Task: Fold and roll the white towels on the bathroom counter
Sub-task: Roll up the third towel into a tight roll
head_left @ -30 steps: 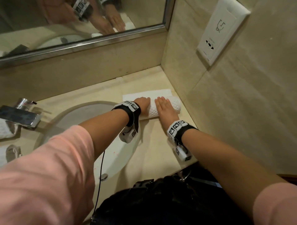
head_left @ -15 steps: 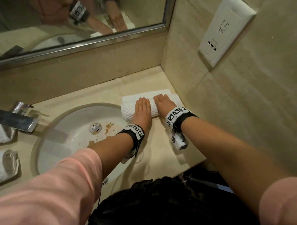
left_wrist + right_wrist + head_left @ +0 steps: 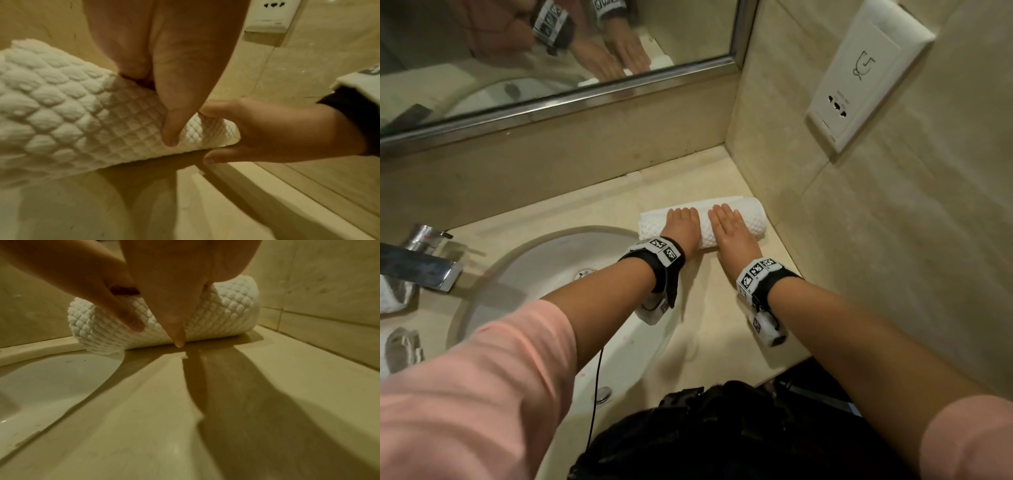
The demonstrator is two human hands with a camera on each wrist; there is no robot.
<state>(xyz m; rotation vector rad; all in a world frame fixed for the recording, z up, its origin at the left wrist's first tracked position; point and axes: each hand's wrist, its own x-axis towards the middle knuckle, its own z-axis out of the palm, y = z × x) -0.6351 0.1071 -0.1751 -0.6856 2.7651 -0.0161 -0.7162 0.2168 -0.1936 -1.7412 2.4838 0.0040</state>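
Observation:
A white waffle-textured towel (image 3: 751, 219) lies as a roll on the beige counter (image 3: 709, 308), in the corner to the right of the sink. My left hand (image 3: 683, 228) lies flat on the roll's left half, fingers straight. My right hand (image 3: 731, 228) presses flat on the right half. In the left wrist view the left thumb (image 3: 170, 129) presses the towel's (image 3: 72, 121) near side, and the right hand (image 3: 267, 129) covers the far end. In the right wrist view the right thumb (image 3: 177, 334) touches the towel (image 3: 226, 313) at counter level.
The white sink basin (image 3: 544, 274) sits left of the roll, with a chrome faucet (image 3: 417, 263) beyond it. More white towels (image 3: 393, 298) lie at the far left. The tiled side wall with a socket plate (image 3: 859, 75) stands close to the roll's right end. A mirror (image 3: 551, 51) hangs behind.
Both hands have pushed the roll away toward the back wall. The flat strip of towel behind the roll has shrunk to a thin edge. The left hand has gone from curled to flat.

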